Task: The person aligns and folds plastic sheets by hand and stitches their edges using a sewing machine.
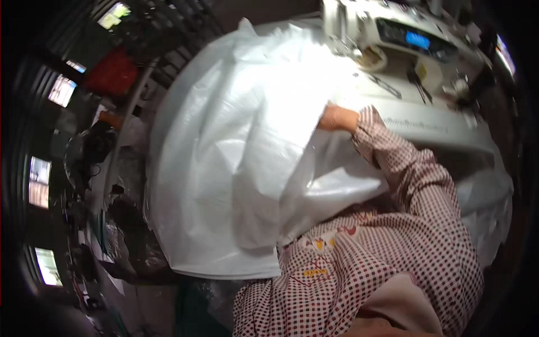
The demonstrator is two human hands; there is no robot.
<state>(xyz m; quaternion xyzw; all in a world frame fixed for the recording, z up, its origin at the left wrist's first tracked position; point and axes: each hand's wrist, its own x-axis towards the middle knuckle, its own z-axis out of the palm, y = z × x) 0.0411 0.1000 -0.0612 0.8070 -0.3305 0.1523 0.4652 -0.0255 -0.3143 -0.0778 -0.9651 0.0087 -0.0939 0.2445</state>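
A large, glossy white plastic sheet [224,146] covers the middle of the view and hangs toward me in folds. My right hand [338,118] is closed at the sheet's right edge, just in front of the sewing machine [393,33]; bright glare hides part of its fingertips. My right arm, in a checked sleeve, reaches up from the lower right. My left hand does not show; the sheet covers the area where the left forearm would be. Under the machine's head the sheet is washed out by the lamp, so I cannot tell how it lies at the needle.
Small metal tools [384,86] lie on the machine bed to the right of the sheet. A ruler scale [415,124] runs along the table's near edge. More clear plastic [477,208] hangs at the right. Dark clutter and a red item [112,73] stand at the left.
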